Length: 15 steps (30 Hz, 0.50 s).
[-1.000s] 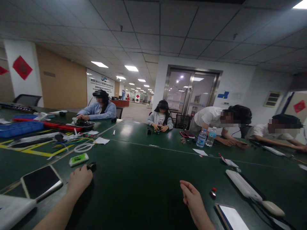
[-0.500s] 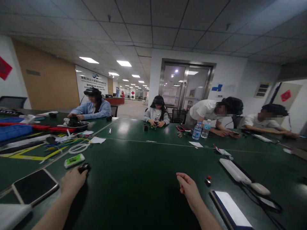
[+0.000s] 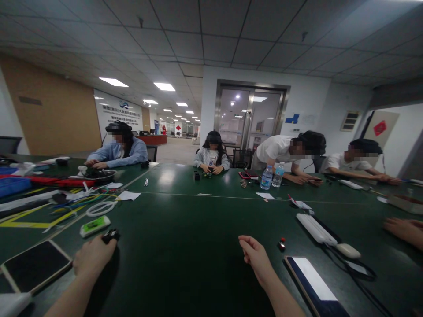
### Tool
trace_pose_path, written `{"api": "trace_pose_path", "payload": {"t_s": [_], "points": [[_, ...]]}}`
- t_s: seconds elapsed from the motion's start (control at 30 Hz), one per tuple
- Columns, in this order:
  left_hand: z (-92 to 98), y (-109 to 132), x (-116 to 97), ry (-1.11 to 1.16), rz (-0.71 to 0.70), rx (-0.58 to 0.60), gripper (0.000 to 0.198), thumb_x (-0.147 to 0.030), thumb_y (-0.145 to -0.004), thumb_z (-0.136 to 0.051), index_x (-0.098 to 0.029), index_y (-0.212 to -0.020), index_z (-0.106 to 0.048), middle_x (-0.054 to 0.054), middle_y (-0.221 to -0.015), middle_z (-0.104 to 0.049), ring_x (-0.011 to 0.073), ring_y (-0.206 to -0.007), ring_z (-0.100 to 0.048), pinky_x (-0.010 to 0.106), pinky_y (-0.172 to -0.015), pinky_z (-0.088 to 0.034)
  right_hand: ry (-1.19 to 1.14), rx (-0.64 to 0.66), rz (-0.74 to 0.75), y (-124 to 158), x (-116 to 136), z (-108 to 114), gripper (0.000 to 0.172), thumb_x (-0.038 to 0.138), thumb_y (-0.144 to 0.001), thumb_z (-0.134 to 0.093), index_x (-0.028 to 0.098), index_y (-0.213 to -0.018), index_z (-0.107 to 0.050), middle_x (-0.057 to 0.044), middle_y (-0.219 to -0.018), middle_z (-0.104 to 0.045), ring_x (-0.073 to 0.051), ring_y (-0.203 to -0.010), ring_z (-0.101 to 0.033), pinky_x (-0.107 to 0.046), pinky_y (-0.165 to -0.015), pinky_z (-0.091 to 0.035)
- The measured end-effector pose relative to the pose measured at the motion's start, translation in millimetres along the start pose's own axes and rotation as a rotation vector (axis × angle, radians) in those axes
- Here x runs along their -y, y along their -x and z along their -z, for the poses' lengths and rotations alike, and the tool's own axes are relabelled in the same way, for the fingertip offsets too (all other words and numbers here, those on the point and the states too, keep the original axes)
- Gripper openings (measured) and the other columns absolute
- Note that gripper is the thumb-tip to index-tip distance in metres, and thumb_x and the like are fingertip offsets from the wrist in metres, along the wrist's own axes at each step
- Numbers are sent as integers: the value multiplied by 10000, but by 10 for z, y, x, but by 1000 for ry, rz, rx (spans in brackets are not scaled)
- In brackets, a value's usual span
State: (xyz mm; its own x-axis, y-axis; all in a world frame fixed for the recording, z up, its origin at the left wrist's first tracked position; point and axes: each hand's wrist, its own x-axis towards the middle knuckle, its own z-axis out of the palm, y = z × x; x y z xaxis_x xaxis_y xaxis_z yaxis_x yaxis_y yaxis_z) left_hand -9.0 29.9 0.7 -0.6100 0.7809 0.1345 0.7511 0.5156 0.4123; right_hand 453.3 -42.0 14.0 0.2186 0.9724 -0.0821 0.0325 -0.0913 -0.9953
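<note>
My left hand [image 3: 93, 256] is closed around a small black object [image 3: 111, 236] resting low over the table, its kind too small and dark to tell. Just behind it lies a white case with a green top [image 3: 94, 226]. My right hand [image 3: 255, 255] hovers at the middle right with thumb and fingertips pressed together; whatever may sit between them is hidden. To its right stands a small metallic piece with a red top [image 3: 281, 244]. A phone-like slab with a white panel [image 3: 313, 279] lies beside my right forearm.
The dark green table [image 3: 185, 246] spreads before me. A tablet [image 3: 36, 266] lies at left, near cables [image 3: 102, 208] and a blue tray [image 3: 15, 188]. At right are a white power strip [image 3: 316, 229], water bottles [image 3: 267, 177] and another person's hand [image 3: 403, 230]. Several people sit or lean opposite.
The view has turned slightly right, so most things sit further left. Another person's hand has come in at the right edge. Both my hands keep nearly the same pose.
</note>
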Motion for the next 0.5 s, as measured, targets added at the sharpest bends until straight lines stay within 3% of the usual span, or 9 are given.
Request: {"api": "trace_pose_path", "payload": {"t_s": [0.1,0.27,0.4,0.5], "points": [[31,142,-167,-131,-20,107,458,-420,-779,-421,-181,-1135,-581,113,-1033,-656,327,-945,-596,398,-699,-478,3,10,1,-15,-25,-1,350,438,-675,-605,180,-910,-621,51,-577,-464,-104,-497,-423,-238,-474,-347],[-53,598,-577,-15,-381,218,511,-374,-744,-475,-125,-1179,-573,134,-1135,-602,284,-1026,-560,367,-851,-440,66,32,19,-65,-99,4,363,461,-708,-577,186,-941,-621,53,-588,-471,-101,-490,-437,-237,-475,-363],[-91,1108,-910,217,-649,451,496,-336,-741,-487,-140,-1190,-562,96,-1159,-576,236,-1067,-526,339,-935,-401,175,61,66,-20,-92,-57,334,446,-755,-541,196,-962,-621,26,-656,-527,-130,-572,-508,-254,-523,-414],[-73,1446,-1059,295,-839,588,472,-326,-760,-497,-183,-1207,-550,78,-1192,-544,216,-1097,-494,332,-971,-369,323,170,161,150,21,-193,263,376,-805,-502,210,-970,-621,-6,-795,-584,-158,-723,-563,-277,-646,-452]]}}
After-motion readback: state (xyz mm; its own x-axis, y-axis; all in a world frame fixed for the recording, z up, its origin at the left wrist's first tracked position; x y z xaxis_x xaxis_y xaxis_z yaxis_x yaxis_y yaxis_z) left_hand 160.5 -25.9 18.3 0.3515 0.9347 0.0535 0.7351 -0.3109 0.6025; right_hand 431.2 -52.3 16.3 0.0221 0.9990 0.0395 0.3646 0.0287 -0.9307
